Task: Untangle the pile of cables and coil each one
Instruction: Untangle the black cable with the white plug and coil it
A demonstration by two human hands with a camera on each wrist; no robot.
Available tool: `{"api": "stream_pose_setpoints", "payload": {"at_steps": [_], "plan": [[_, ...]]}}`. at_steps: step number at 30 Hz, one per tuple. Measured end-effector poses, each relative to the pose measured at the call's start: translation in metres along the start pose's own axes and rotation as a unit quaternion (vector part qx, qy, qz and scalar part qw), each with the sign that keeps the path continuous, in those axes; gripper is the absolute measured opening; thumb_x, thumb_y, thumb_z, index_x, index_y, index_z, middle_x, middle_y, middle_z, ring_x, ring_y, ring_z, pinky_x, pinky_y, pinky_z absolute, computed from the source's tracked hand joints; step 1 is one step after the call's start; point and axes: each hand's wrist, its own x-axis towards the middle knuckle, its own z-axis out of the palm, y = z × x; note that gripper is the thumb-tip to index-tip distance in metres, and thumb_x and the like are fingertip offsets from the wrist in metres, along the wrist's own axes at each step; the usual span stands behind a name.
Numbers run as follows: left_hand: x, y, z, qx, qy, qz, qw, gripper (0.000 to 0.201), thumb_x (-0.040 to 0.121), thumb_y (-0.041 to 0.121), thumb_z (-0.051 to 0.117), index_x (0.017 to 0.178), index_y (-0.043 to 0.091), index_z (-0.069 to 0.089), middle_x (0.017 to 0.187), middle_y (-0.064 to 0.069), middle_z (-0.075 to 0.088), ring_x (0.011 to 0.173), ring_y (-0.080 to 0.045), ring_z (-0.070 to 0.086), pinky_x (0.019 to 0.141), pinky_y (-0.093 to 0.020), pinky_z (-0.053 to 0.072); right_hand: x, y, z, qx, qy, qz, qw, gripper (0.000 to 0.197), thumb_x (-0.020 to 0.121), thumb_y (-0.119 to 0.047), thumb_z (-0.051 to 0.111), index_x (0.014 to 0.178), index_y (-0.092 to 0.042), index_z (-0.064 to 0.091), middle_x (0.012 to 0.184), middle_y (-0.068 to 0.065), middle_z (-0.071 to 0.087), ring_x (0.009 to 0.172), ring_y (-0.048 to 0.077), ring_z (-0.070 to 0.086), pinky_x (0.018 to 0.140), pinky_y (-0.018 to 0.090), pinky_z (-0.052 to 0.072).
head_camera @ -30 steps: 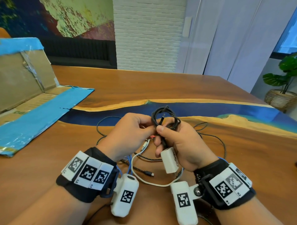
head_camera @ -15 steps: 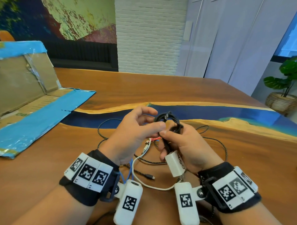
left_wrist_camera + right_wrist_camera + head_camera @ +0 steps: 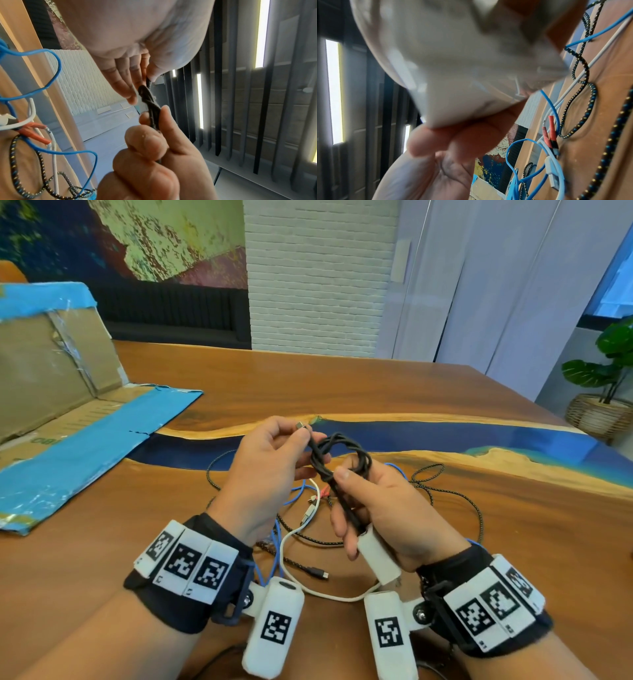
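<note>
A black cable (image 3: 337, 455) wound into a small coil is held above the table between both hands. My left hand (image 3: 274, 460) pinches its free end, whose metal plug (image 3: 300, 425) sticks out above the fingers. My right hand (image 3: 376, 505) grips the coil where the strands cross (image 3: 152, 108), and its white charger block (image 3: 378, 559) hangs from the palm. That block (image 3: 462, 60) fills the right wrist view, blurred. Below the hands lie a white cable (image 3: 308, 587), a blue cable (image 3: 51, 83) and a black braided cable (image 3: 455, 498), tangled on the table.
A flattened cardboard box (image 3: 51, 378) with blue tape lies at the left of the wooden table (image 3: 342, 385). A potted plant (image 3: 606, 392) stands beyond the table's right edge. Red clips (image 3: 550, 134) lie among the loose cables.
My left hand has pulled the black cable's plug end up and to the left, out through the coil. The coil has opened a little wider in my right hand.
</note>
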Motion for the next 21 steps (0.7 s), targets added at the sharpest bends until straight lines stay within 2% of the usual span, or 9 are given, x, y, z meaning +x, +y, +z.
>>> {"api": "stream_pose_setpoints", "payload": {"at_steps": [3,6,8,11,13,16,18,21], "plan": [[-0.0014,0.0042,0.0001,-0.025,-0.010,0.009,1.000,0.016,0.106,0.009,0.048,0.113,-0.003,0.055,0.100,-0.010,0.077,0.086,-0.033,0.076,0.074,-0.041,0.063,-0.0001,-0.0042,-0.0017,0.000,0.052,-0.020,0.998,0.025,0.107,-0.029,0.047,0.112,-0.008,0.058,0.074,0.022,0.062,0.039,0.026,0.054,0.039,0.028,0.046],[-0.0028,0.0064,-0.0007,-0.032,-0.011,0.024,0.999,0.015,0.106,0.008,0.047,0.113,-0.003,0.055,0.098,-0.010,0.077,0.088,-0.033,0.076,0.072,-0.033,0.062,0.0016,-0.0038,-0.0054,-0.031,0.104,-0.050,0.993,0.016,0.106,-0.024,0.050,0.106,-0.010,0.059,0.090,0.024,0.070,0.043,0.028,0.060,0.044,0.031,0.051],[-0.0034,0.0066,0.0003,-0.050,-0.002,0.030,0.998,0.016,0.107,0.007,0.044,0.112,-0.003,0.055,0.099,-0.012,0.076,0.087,-0.032,0.076,0.071,-0.031,0.061,0.0024,-0.0026,-0.0051,-0.039,0.103,-0.055,0.992,0.014,0.107,-0.020,0.049,0.102,-0.011,0.058,0.093,0.025,0.071,0.044,0.030,0.059,0.048,0.034,0.052],[-0.0030,0.0083,0.0016,-0.099,0.020,0.030,0.994,0.014,0.107,0.007,0.042,0.107,0.002,0.055,0.101,-0.019,0.072,0.080,-0.029,0.076,0.067,-0.028,0.059,0.0024,-0.0017,-0.0023,-0.025,0.086,-0.062,0.994,0.014,0.107,-0.016,0.047,0.099,-0.010,0.057,0.089,0.020,0.073,0.045,0.029,0.059,0.050,0.034,0.051],[-0.0012,0.0085,0.0004,-0.109,0.025,0.020,0.994,0.013,0.107,0.009,0.044,0.105,0.004,0.056,0.096,-0.017,0.071,0.077,-0.028,0.076,0.066,-0.028,0.059,0.0020,-0.0015,-0.0012,-0.022,0.080,-0.071,0.994,0.014,0.107,-0.015,0.047,0.099,-0.010,0.057,0.089,0.020,0.073,0.045,0.029,0.060,0.050,0.033,0.051],[0.0008,0.0078,-0.0013,-0.096,0.018,0.001,0.995,0.013,0.105,0.012,0.052,0.114,0.003,0.056,0.089,-0.013,0.070,0.077,-0.032,0.075,0.066,-0.032,0.060,0.0011,-0.0001,-0.0049,-0.026,0.074,-0.077,0.994,0.015,0.107,-0.016,0.046,0.103,-0.008,0.058,0.092,0.027,0.071,0.043,0.029,0.060,0.049,0.031,0.053],[0.0007,0.0079,-0.0029,-0.080,0.011,-0.011,0.997,0.020,0.102,0.013,0.057,0.119,0.003,0.056,0.087,-0.012,0.070,0.078,-0.033,0.075,0.068,-0.034,0.062,0.0011,0.0007,-0.0076,-0.026,0.074,-0.072,0.994,0.017,0.108,-0.017,0.046,0.106,-0.007,0.059,0.094,0.032,0.069,0.043,0.029,0.060,0.048,0.030,0.053],[-0.0002,0.0075,-0.0049,-0.050,-0.004,-0.019,0.999,0.025,0.098,0.019,0.064,0.118,0.004,0.060,0.089,-0.008,0.071,0.086,-0.041,0.073,0.072,-0.037,0.061,0.0008,0.0001,-0.0080,-0.024,0.072,-0.072,0.994,0.017,0.108,-0.018,0.046,0.107,-0.007,0.059,0.095,0.034,0.068,0.044,0.030,0.060,0.047,0.030,0.053]]}}
